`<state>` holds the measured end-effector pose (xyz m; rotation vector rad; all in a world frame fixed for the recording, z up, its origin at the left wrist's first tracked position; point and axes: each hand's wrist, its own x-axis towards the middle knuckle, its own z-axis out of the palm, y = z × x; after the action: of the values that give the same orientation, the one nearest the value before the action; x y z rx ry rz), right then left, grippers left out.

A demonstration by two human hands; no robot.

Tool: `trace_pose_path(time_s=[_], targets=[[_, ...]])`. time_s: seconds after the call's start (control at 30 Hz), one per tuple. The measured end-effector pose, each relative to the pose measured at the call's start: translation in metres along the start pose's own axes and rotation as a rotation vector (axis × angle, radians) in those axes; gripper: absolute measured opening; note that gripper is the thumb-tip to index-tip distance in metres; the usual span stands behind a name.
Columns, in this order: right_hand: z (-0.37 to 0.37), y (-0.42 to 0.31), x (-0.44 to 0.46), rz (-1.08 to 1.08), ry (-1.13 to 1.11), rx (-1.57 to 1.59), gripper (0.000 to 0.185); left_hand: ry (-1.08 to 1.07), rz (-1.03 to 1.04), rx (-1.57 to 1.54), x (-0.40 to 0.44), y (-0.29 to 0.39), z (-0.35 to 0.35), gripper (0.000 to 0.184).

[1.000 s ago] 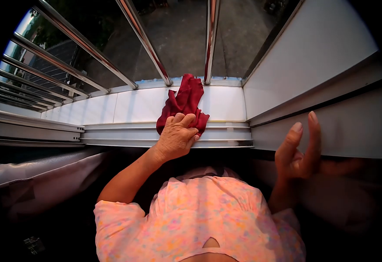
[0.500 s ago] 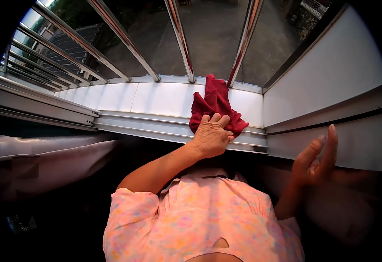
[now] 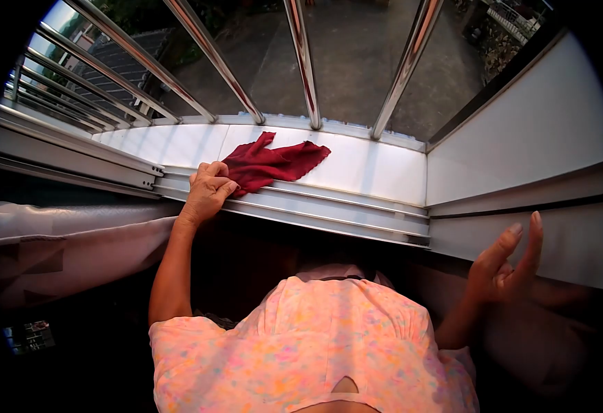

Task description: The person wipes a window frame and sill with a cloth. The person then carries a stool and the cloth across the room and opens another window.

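A dark red cloth (image 3: pixel 270 167) lies crumpled across the white sill (image 3: pixel 380 168) and the inner edge of the metal window track (image 3: pixel 342 213). My left hand (image 3: pixel 210 191) is at the cloth's left end, with its fingers bent and closed over the fabric; the fingertips are partly hidden. To the right, my right hand (image 3: pixel 500 268) is raised beside the lower window frame (image 3: pixel 559 230). Its thumb and a finger are stretched apart, and no object shows in it.
Shiny metal bars (image 3: pixel 305 65) stand along the outer side of the sill. At the left are a sliding window frame (image 3: pixel 74 148) and a pale patterned curtain (image 3: pixel 88 251). A white side panel (image 3: pixel 522 144) rises at the right. Paved ground shows below, beyond the bars.
My left hand has swept left along the track, dragging the red cloth with it. The cloth now trails to the right of the hand. My right hand stays nearly in place.
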<state>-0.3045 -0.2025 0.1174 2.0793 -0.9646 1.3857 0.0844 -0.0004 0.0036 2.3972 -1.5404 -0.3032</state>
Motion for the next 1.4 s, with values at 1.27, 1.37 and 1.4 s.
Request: trace_pose_path(time_s=[1.27, 1.37, 1.4], targets=[[0.000, 0.003, 0.003, 0.029, 0.017, 0.029, 0.022, -0.126, 0.498, -0.241, 0.070, 0.238, 0.101, 0.021], [0.003, 0.002, 0.010, -0.083, 0.076, -0.005, 0.023, -0.092, 0.357, -0.195, 0.056, 0.182, 0.072, 0.021], [0.005, 0.002, 0.012, -0.117, 0.106, -0.003, 0.024, -0.070, 0.264, -0.176, 0.051, 0.159, 0.063, 0.021]])
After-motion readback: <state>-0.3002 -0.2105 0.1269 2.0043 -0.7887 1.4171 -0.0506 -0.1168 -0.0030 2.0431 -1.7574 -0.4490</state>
